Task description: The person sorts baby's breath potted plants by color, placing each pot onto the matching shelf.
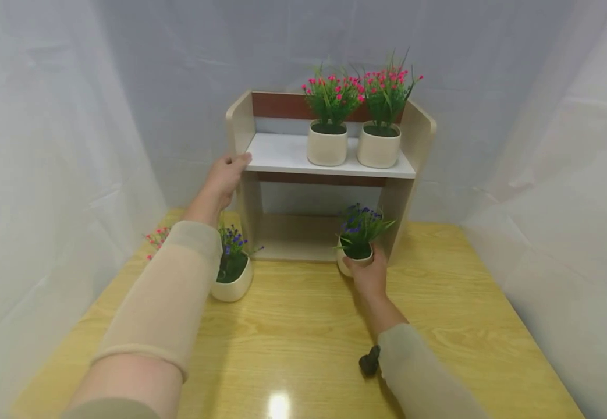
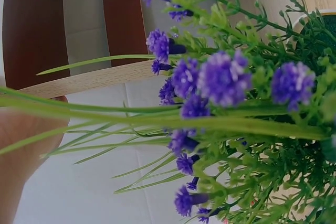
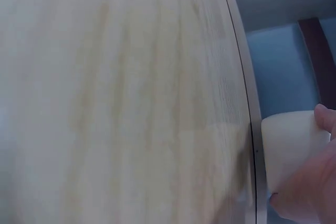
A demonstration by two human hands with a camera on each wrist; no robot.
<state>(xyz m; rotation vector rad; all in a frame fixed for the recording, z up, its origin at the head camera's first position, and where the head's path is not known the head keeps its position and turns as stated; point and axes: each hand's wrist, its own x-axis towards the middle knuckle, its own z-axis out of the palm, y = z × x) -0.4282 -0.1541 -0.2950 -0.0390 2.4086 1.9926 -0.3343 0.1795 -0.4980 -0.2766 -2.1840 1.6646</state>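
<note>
1. Head: the left hand (image 1: 223, 179) grips the left side of the shelf (image 1: 240, 125), its fingers curled at the front left corner of the upper board (image 1: 277, 152).
2. Head: the right hand (image 1: 372, 279) grasps a white pot (image 1: 344, 265) of purple flowers, thumb and fingers around it, at the front edge of the lower board (image 1: 293, 241), near its right corner.
3. Head: two pink plants (image 1: 327, 145) stand side by side on the upper board, toward its right edge.
4. Head: a second purple plant (image 1: 234, 284) stands on the table (image 1: 293, 326), near the shelf's front left corner. Pink flowers (image 1: 160, 235) show past the left sleeve (image 1: 156, 308).
5. Left wrist: purple blooms (image 2: 226, 77) crowd the foreground; the left hand meets the shelf's edge, fingertips hidden.
6. Right wrist: the right hand clasps the white pot beside the lower board's front edge; whether its base rests there, I cannot tell.
</note>
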